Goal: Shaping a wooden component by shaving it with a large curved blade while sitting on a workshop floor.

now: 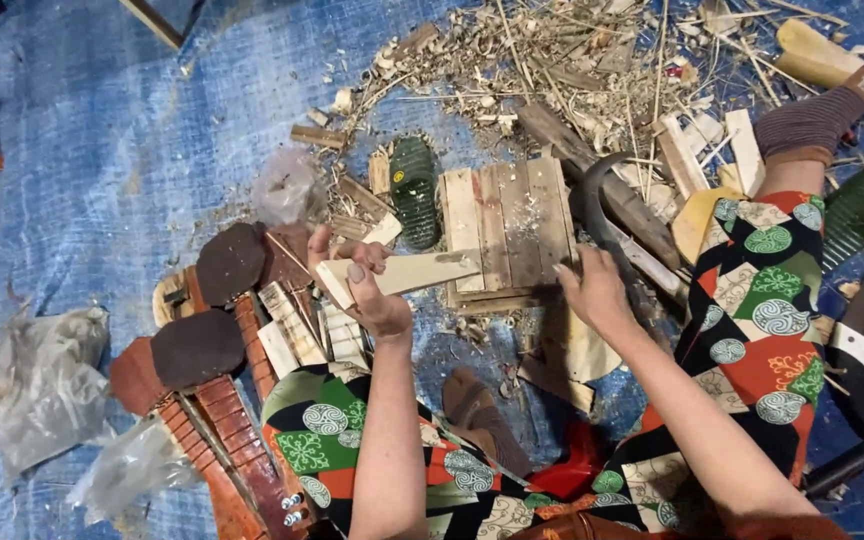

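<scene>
Head view: my left hand [370, 290] has its grip closed on a pale wood strip [407, 273], long axis pointing right over the slatted board [507, 230]. My right hand [594, 290] grips a curved blade [592, 205] just beyond its tip.

Even, fairly bright light, soft from above; shadows short and faint. Colours saturated. Slight wide-angle bending toward the edges (corners darker). Right hand [592, 290] a little motion-blurred; wood shavings [552, 60] smeared.
</scene>
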